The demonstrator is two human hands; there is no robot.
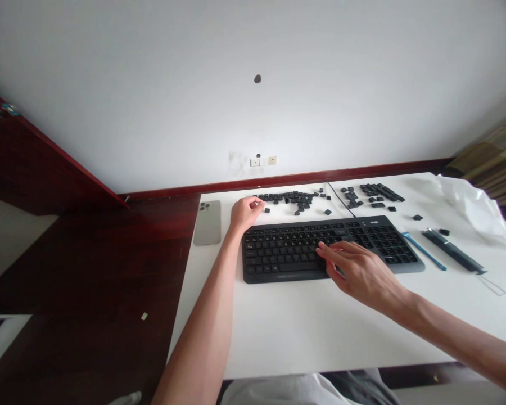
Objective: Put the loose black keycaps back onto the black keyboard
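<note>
A black keyboard (pixel 295 247) lies on the white table (pixel 278 332). Behind it, several loose black keycaps (pixel 293 198) are scattered in a row, with a second cluster of keycaps (pixel 375 193) further right. My left hand (pixel 245 212) reaches past the keyboard's back left corner, fingers curled and pinched at the left end of the keycap row; whether it grips a cap is hidden. My right hand (pixel 356 271) rests over the keyboard's middle-right keys, fingers stretched out flat and touching the keys.
A grey phone (pixel 207 222) lies face down at the table's left edge. A blue pen-like tool (pixel 424 251), a long black bar (pixel 453 251) and a white plastic bag (pixel 472 205) sit on the right. A dark red floor lies left of the table.
</note>
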